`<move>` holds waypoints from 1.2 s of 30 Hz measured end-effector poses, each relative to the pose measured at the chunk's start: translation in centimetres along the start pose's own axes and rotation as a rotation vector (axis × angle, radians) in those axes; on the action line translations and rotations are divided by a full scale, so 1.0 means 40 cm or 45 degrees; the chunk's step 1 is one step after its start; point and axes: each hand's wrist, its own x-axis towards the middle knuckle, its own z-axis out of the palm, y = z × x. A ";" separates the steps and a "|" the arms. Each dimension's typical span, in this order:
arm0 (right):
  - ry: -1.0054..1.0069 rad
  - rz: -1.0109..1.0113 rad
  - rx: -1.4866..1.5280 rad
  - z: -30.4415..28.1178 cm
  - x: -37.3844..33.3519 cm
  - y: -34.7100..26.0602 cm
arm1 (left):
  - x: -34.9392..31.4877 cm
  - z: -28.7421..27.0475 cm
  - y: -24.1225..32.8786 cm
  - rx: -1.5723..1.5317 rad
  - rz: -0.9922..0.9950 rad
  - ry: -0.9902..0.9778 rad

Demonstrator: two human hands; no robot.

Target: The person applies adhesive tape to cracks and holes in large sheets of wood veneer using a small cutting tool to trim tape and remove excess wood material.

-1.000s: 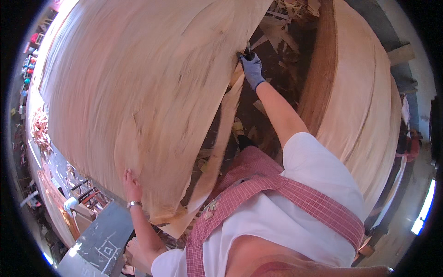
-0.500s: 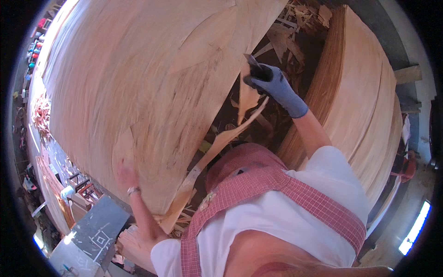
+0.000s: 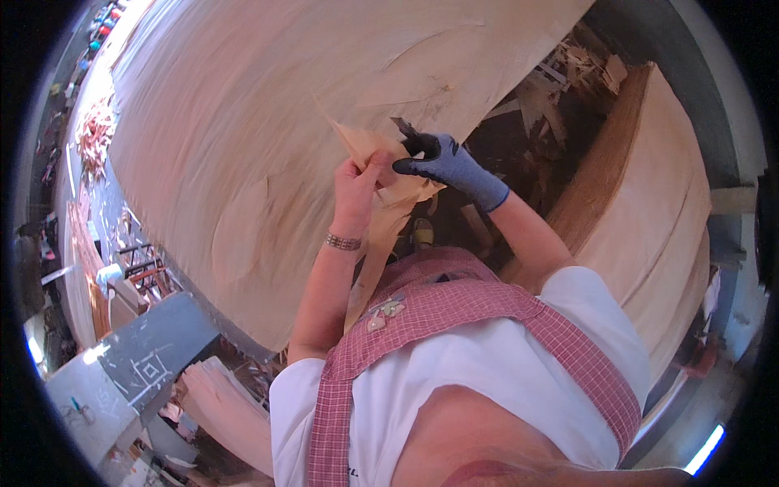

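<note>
A wide pale wood veneer sheet [image 3: 203,146] spreads before me, with a fine crack near its far part. Over its near right edge my bare left hand [image 3: 359,183] pinches a torn strip of veneer [image 3: 388,217]. The strip's pointed end sticks up past the fingers, and its length trails down toward my apron. Close beside it, my right hand [image 3: 450,168], in a blue glove with dark fingertips, is closed around a dark flat-bladed tool [image 3: 405,130]. The tool's blade tip shows beyond the fingers; its handle is hidden in the palm.
To the right stands a thick stack of veneer [image 3: 641,195]. Veneer scraps [image 3: 580,69] litter the dark gap between stack and sheet. At the lower left are a grey metal box [image 3: 134,357] with chalk marks and a bundle of veneer [image 3: 223,402].
My left hand has left the sheet's lower left surface, moved up and right, and taken hold of the torn strip. The right hand has come slightly left and down with the tool.
</note>
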 end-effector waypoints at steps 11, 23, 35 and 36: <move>-0.152 -0.007 0.223 0.166 0.047 0.071 | -0.036 -0.119 -0.068 -0.163 -0.008 0.310; -0.352 0.289 0.803 0.099 0.199 0.028 | -0.487 -0.457 -0.371 1.475 -0.245 -0.505; -0.897 -0.346 -0.846 0.417 0.505 -0.020 | -0.341 -0.384 -0.152 1.344 0.330 0.520; -0.962 -0.332 -0.862 0.424 0.527 -0.015 | -0.298 -0.375 -0.135 1.398 0.304 0.598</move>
